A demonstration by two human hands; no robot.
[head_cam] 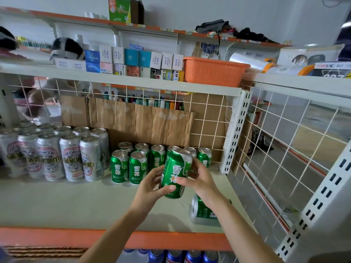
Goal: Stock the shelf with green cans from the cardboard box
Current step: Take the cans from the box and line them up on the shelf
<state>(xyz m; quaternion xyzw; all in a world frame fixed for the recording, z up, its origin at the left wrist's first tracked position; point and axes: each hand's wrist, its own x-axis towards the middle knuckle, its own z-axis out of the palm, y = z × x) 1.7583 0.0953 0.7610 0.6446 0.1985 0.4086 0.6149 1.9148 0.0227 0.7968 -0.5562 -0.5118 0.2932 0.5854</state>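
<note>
Both my hands hold one green can tilted slightly, above the white shelf. My left hand grips its lower left side, thumb across the front. My right hand grips its right side. Several green cans stand upright in two rows behind it, near the back. Another green can lies on its side on the shelf under my right forearm. The cardboard box is out of view.
Tall silver cans fill the shelf's left part. Brown cardboard lines the wire back. A wire grid side panel closes the right. An orange basket and small boxes sit on the shelf above. Blue cans stand below.
</note>
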